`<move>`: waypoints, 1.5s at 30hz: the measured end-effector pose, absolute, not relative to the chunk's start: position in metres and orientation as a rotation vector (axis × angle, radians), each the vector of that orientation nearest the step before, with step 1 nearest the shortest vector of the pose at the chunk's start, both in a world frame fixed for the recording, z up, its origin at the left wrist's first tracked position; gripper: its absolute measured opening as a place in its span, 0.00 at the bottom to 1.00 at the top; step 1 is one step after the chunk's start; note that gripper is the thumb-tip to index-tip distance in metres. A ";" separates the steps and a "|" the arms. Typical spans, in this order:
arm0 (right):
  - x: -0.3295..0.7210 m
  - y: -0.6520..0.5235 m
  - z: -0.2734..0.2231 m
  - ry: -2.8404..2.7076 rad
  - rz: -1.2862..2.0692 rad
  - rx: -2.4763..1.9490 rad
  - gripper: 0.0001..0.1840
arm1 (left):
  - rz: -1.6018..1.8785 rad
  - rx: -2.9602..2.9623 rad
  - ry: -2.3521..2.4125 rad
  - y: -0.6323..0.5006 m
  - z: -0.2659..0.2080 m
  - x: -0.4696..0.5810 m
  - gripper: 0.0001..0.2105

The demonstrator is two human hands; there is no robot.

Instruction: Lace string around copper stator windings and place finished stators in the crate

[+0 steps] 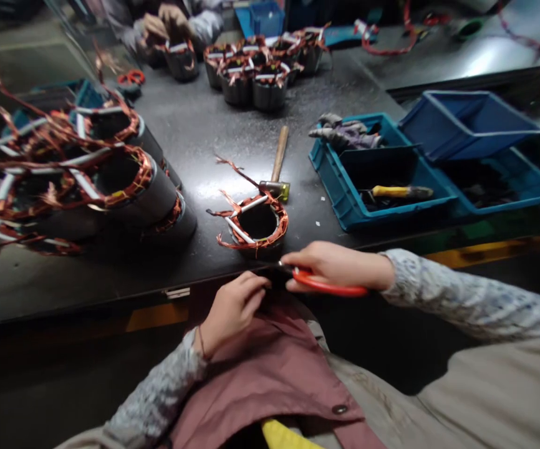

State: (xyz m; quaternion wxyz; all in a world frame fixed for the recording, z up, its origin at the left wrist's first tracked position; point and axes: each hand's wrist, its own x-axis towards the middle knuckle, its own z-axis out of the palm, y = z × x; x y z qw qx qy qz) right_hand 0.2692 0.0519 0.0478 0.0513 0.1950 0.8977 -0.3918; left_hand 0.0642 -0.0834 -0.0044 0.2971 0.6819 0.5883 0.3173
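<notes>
My right hand (pixel 323 265) is closed around red-handled scissors (pixel 330 285) at the table's front edge, their blades pointing left. Facing it, my left hand (pixel 237 308) has its fingertips pinched together close to the blade tips; whatever they hold is too dark and small to make out. Just beyond both hands a motor stator (pixel 282 231) stands upright on the dark table (pixel 195 252). Copper windings ring its top, with white sleeving across them and loose wire ends sticking out to the left. Behind the stator lies a hammer (pixel 280 153), its head close to the stator's rim.
Stacked stators (pixel 134 187) with long loose wires crowd the left. Blue bins (pixel 345 199) stand at right, holding gloves (pixel 345 132) and a yellow-handled tool (pixel 401 192). Across the table, a co-worker's hands (pixel 167 25) work on a stator beside a group of several stators (pixel 270 93).
</notes>
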 end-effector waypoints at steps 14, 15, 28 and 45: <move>0.279 0.078 0.024 2.177 -2.226 1.425 0.24 | 0.440 2.842 1.728 0.001 0.006 0.064 0.15; 0.274 0.085 0.026 2.200 -2.201 1.392 0.24 | 0.454 2.846 1.722 -0.001 0.006 0.063 0.15; 0.257 0.099 0.018 2.788 -1.547 1.554 0.28 | 0.442 2.804 1.718 -0.002 0.007 0.060 0.15; 0.268 0.099 0.000 2.721 -0.345 1.594 0.28 | -0.218 1.954 2.526 0.184 0.051 -0.027 0.10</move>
